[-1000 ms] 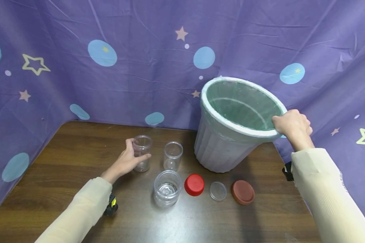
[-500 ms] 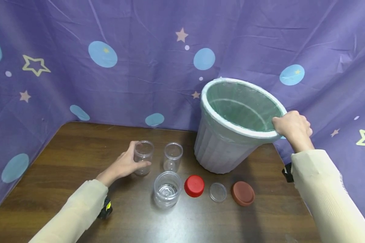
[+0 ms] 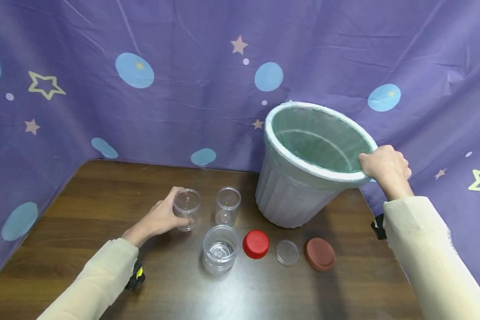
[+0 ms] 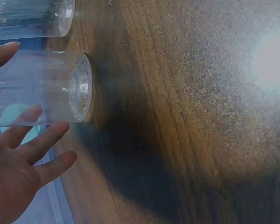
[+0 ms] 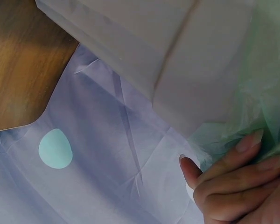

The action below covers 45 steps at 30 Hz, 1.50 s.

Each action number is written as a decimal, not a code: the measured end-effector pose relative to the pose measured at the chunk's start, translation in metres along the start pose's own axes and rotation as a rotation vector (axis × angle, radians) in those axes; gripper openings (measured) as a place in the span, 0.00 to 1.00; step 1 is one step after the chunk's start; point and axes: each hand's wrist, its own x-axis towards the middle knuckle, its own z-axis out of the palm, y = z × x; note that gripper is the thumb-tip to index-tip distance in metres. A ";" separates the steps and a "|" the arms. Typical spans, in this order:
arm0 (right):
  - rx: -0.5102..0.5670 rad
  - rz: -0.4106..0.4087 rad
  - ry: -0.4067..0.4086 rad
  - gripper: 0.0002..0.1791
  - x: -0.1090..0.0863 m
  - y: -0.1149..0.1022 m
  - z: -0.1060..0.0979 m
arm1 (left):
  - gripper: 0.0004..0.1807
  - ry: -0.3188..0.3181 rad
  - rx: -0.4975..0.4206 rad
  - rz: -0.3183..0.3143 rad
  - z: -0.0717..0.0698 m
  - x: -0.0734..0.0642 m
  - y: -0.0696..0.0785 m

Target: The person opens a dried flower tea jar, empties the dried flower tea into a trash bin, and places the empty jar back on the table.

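Note:
My left hand is around a clear plastic jar, thumb in front and fingers behind it. The jar stands upright; in the left wrist view the jar's base is at the wood surface, and the lower fingers are spread beside its wall. A second tall clear jar stands just right of it, and a wider clear jar is nearer me. At the right, my right hand grips the rim of a whitish ribbed bin with a green liner, which leans toward that hand.
A red lid, a clear lid and a brownish-red lid lie in a row before the bin. All rest on a brown wooden table. Behind hangs a purple curtain with stars and blue ovals.
The left hand and its jar have shifted toward me, then slightly left, and the thumb has drawn lower on the jar. The right hand and the bin stay put.

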 end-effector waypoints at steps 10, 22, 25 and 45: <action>0.008 -0.004 0.011 0.36 0.001 -0.001 0.001 | 0.45 0.019 0.001 0.062 -0.003 -0.001 -0.007; 0.007 0.011 -0.004 0.37 0.000 -0.002 0.002 | 0.47 0.018 -0.018 0.024 -0.002 -0.005 -0.018; 0.007 0.016 -0.008 0.38 0.000 -0.001 0.002 | 0.47 0.013 -0.040 0.013 0.000 -0.006 -0.019; 0.040 -0.058 0.008 0.30 -0.005 0.006 -0.001 | 0.47 0.009 -0.094 -0.008 0.008 -0.009 -0.016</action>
